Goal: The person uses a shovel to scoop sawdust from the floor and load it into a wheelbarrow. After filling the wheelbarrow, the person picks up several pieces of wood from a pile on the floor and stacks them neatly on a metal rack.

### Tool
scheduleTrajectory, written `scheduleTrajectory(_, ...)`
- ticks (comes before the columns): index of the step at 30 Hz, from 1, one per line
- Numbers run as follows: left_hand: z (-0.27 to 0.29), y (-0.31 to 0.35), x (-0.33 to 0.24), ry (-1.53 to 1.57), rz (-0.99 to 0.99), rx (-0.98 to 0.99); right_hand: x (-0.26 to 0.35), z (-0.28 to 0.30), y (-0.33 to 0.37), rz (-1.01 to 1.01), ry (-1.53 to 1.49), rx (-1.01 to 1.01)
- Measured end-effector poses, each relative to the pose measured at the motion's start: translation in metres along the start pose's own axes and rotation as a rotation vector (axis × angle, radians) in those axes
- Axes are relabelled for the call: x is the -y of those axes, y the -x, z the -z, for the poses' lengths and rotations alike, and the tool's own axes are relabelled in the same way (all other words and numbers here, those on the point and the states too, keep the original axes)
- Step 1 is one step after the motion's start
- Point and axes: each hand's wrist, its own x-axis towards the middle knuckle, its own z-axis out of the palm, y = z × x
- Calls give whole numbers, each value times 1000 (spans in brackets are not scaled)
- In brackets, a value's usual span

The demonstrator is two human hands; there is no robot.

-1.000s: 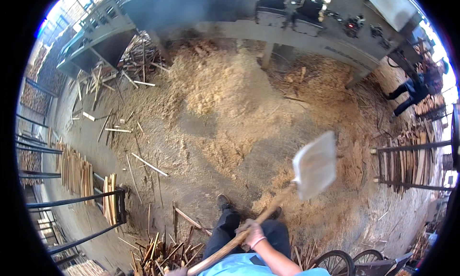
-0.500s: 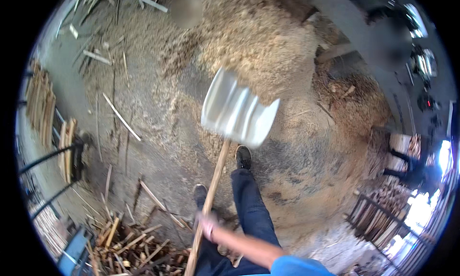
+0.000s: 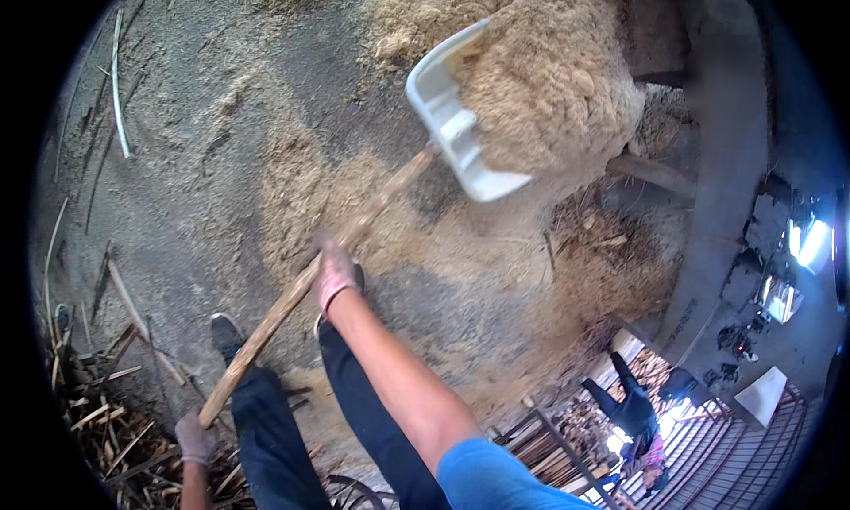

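A wide pale plastic shovel with a long wooden handle stretches from the lower left toward the upper middle. Its scoop is tilted and pushed against a pile of sawdust, which covers much of the blade. My right hand, gloved, is wrapped round the middle of the handle, arm outstretched. My left hand, also gloved, grips the handle's lower end beside my leg.
Scrap wood lies heaped at the lower left, with loose strips along the left. A thick wooden piece lies right of the pile. Another person stands at the lower right near stacked wood. A grey wall-like surface runs down the right.
The scoop, bare before, has swung up and right and now has sawdust over it. My right hand has moved up and left; my left hand has come into view on the handle.
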Motion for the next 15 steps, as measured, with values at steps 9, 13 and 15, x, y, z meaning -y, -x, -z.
scheduleTrajectory(9,-36,-37,-41,35,-134,-96,62,37,-50,-32,99,-30)
scheduleTrajectory(13,-23,-17,-6,-13,-107,-55,34,27,-14,-140,94,188)
scheduleTrajectory(15,-5,-34,-29,39,-79,-46,65,-5,-11,-258,98,120)
